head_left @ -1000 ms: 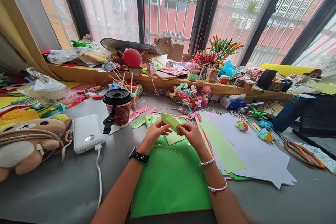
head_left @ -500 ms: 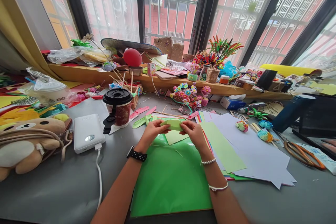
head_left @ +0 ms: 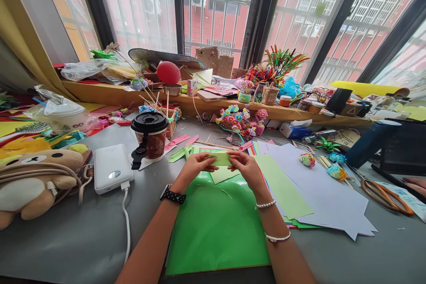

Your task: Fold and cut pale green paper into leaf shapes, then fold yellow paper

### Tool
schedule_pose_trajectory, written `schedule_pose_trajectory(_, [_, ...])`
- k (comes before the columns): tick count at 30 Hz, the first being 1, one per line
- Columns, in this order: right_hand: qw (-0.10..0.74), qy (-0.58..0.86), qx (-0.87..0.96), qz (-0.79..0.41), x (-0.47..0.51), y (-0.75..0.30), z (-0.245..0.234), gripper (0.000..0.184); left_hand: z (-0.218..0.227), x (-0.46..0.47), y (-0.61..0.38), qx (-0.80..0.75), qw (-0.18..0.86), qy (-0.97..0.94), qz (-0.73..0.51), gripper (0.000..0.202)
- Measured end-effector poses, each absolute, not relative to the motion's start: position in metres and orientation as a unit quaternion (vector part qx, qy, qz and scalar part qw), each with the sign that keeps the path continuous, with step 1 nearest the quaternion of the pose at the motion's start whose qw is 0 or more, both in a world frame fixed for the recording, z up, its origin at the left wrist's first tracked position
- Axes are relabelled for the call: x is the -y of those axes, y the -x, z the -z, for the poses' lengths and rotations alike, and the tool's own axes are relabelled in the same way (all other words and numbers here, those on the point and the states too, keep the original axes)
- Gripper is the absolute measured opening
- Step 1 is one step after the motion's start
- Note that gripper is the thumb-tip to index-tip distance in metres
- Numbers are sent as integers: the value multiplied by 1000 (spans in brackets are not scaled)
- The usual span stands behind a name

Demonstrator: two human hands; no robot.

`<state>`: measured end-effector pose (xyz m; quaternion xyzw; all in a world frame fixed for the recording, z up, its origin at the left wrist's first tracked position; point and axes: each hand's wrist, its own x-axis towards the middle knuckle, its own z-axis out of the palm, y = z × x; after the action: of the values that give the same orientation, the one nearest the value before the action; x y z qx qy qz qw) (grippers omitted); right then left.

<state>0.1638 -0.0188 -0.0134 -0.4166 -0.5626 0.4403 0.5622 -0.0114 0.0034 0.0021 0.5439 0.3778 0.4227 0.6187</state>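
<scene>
A small folded piece of light green paper (head_left: 221,159) is pinched between my two hands just above the table. My left hand (head_left: 193,169), with a black watch on its wrist, grips the paper's left end with closed fingers. My right hand (head_left: 246,167), with a bead bracelet and a silver bangle on the arm, pinches the right end. Under both hands lies a glossy bright green sheet (head_left: 216,226), and a light green offcut (head_left: 222,175) rests on its far edge.
A lidded red coffee cup (head_left: 149,133) and a white power bank (head_left: 111,167) with its cable stand left of my hands. A bear plush bag (head_left: 35,179) lies far left. White and coloured paper sheets (head_left: 313,186) spread to the right, with orange scissors (head_left: 386,193) beyond. Another person's fingers (head_left: 414,185) show at the right edge.
The folded green paper has come down from a tilted position to lie flat and level between my fingers. Both hands have drawn a little closer together on it.
</scene>
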Motion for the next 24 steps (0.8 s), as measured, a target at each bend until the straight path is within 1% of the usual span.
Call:
schedule_pose_trajectory(5, [571, 414, 554, -443, 18, -165, 13, 22, -2, -4, 11, -364, 635, -532, -426, 38])
schedule_pose_trajectory(14, [583, 414, 548, -434, 19, -164, 14, 15, -5, 0, 10, -340, 655, -512, -440, 30])
schedule_pose_trajectory(17, [577, 416, 566, -417, 18, -164, 14, 14, -4, -1, 9, -356, 648, -508, -443, 28])
schedule_pose_trajectory(24, [567, 411, 589, -403, 19, -163, 15, 15, -1, -4, 8, -398, 636, -502, -429, 31])
